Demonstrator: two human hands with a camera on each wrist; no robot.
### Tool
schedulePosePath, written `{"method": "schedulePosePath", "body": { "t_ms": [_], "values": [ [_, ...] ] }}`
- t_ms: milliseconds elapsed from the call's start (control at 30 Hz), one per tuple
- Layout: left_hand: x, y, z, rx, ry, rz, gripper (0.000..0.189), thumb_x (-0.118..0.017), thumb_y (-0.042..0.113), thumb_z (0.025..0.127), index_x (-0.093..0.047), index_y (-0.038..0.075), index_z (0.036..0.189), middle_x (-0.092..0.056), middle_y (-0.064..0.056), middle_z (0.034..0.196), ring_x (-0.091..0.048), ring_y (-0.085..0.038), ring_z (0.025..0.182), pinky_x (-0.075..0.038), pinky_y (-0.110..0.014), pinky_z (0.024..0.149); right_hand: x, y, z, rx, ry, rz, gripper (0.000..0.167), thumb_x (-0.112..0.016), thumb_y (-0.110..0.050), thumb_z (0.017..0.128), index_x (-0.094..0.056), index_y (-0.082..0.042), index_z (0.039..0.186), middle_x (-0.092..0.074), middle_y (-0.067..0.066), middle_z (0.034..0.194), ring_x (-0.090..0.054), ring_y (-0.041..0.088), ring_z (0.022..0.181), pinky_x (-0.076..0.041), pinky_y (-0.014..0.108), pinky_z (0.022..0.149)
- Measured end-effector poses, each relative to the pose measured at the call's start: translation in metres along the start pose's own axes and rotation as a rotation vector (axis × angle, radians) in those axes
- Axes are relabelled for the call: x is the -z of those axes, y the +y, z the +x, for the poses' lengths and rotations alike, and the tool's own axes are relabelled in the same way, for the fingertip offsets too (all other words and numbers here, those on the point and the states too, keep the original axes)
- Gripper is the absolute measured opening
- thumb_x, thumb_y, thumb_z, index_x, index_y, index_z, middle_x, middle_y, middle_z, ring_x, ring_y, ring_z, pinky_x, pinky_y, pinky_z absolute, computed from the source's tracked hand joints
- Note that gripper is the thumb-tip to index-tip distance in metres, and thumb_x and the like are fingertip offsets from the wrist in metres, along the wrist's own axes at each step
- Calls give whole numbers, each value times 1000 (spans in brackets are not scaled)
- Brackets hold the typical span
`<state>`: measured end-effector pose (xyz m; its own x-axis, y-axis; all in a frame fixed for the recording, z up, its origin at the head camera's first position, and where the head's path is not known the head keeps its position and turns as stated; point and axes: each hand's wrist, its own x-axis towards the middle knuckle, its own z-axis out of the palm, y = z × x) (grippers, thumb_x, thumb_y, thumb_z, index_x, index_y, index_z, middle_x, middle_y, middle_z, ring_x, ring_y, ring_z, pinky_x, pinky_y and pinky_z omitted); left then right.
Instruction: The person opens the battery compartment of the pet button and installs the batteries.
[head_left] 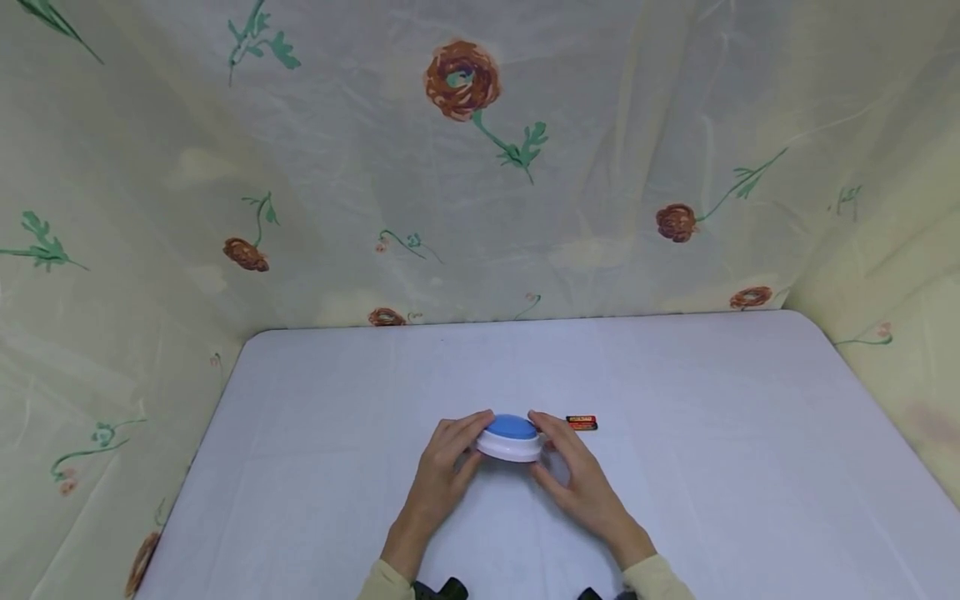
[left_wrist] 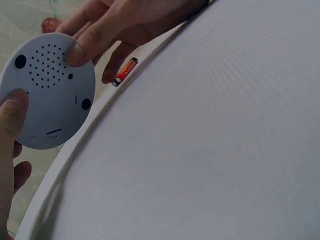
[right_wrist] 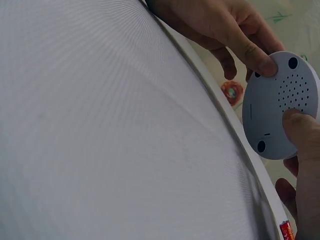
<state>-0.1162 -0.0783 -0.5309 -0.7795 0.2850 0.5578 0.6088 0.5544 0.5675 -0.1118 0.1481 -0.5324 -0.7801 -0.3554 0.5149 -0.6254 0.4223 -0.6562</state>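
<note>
A round sound button with a blue top [head_left: 512, 427] and a white base [head_left: 510, 448] is held between both hands over the table. On its left side my left hand [head_left: 444, 471] grips it, thumb low and fingers at the rim. Opposite, my right hand [head_left: 583, 483] grips the right side the same way. The wrist views show its pale underside [left_wrist: 55, 110], with speaker holes, dark round feet and a small slotted cover. Both thumbs press against this underside. Two red-and-black batteries [head_left: 582, 422] lie just beyond the right hand's fingers.
A white-covered table [head_left: 337, 392] spreads around the hands, its far edge rounded at the corners. Flower-printed curtains [head_left: 585, 242] hang behind it and at both sides. Dark wrist gear [head_left: 452, 588] shows at the bottom.
</note>
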Motion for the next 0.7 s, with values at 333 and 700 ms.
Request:
{"method": "schedulePosePath", "body": {
  "t_ms": [333, 700],
  "values": [
    [-2, 1, 0, -33, 21, -47, 51, -71, 13, 83, -55, 14, 132, -59, -1, 130, -56, -15, 108, -49, -27, 88, 0, -1, 0, 12, 48, 13, 62, -72, 2, 78, -50, -9, 136, -56, 8, 130, -54, 12, 116, -44, 15, 93],
    [-4, 1, 0, 28, -1, -145, 50, -68, 23, 87, -53, 14, 134, -61, -2, 125, -56, -13, 100, -48, -21, 73, 2, -5, 1, -1, 101, -13, 55, -72, -2, 80, -53, -9, 132, -61, 7, 123, -59, 11, 105, -51, 21, 81]
  ]
}}
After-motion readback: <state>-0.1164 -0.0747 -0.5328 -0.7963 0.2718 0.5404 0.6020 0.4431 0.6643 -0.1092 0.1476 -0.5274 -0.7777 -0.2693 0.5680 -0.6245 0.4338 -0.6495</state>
